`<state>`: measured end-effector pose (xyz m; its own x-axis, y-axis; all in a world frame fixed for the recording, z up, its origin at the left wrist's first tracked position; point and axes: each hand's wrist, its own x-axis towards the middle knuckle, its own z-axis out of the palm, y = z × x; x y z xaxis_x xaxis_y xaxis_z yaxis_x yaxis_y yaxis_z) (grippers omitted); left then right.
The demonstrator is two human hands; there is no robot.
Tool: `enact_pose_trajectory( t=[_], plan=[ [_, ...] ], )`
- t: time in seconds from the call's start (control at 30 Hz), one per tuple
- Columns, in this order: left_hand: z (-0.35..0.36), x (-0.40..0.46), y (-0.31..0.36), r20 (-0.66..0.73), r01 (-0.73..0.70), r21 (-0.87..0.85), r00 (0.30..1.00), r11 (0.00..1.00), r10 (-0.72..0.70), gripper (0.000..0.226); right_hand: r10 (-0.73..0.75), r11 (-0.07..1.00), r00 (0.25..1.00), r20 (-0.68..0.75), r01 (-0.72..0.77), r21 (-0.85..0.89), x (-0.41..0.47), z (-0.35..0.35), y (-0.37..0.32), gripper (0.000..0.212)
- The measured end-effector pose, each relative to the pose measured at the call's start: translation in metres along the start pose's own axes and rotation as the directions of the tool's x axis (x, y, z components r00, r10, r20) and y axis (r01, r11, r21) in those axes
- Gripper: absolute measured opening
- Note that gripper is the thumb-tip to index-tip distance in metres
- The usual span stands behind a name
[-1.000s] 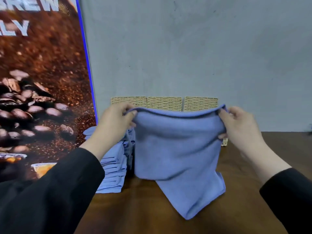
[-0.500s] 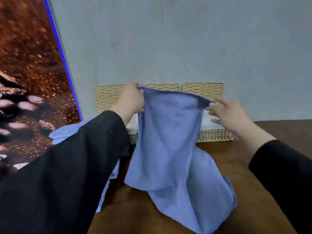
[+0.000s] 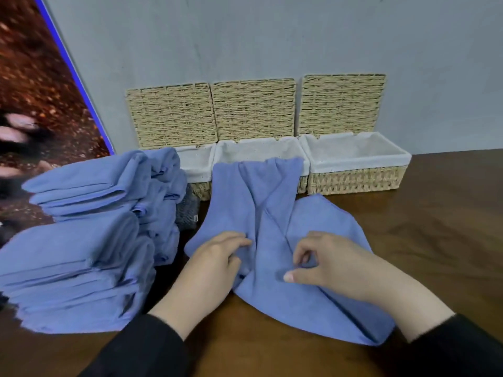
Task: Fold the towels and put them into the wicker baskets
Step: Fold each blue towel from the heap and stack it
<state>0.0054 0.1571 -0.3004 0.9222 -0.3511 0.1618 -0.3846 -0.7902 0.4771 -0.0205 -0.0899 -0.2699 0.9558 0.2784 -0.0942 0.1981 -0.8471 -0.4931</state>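
Many folded blue towels (image 3: 81,240) are stacked left of both hands. Left hand (image 3: 215,265) rests on the loose towel (image 3: 272,240), fingers curled onto a crease, apparently bunching cloth; right hand (image 3: 332,265) just beside it, thumb and fingers loosely curled on the fabric, firm pinch uncertain. Towel's far edge drapes over the middle wicker basket (image 3: 261,148), beyond the fingertips. Step: flattening before first fold; next, find corners.

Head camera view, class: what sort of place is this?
Probably a staged work table indoors, not a home laundry: brown table, three lined wicker baskets against a bare wall, coffee-bean poster.
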Motion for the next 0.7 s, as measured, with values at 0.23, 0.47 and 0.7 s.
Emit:
enact_pose_trajectory(
  t=[0.23, 0.47, 0.7],
  plan=[
    [0.009, 0.014, -0.011, -0.151, 0.065, 0.214, 0.988, 0.975, -0.033, 0.015, -0.087, 0.987, 0.995, -0.043, 0.081, -0.142, -0.004, 0.01, -0.005, 0.019],
    [-0.028, -0.002, 0.021, -0.49, -0.014, 0.027, 0.872, 1.0, 0.025, 0.011, 0.052, 0.876, 0.924, -0.379, 0.14, 0.462, -0.014, -0.012, -0.014, 0.027],
    [-0.096, 0.069, 0.061, -0.462, 0.009, -0.343, 0.869, 0.939, -0.177, 0.022, 0.252, 0.553, 0.849, -0.465, 0.268, 0.789, 0.022, -0.078, -0.025, 0.022]
  ],
)
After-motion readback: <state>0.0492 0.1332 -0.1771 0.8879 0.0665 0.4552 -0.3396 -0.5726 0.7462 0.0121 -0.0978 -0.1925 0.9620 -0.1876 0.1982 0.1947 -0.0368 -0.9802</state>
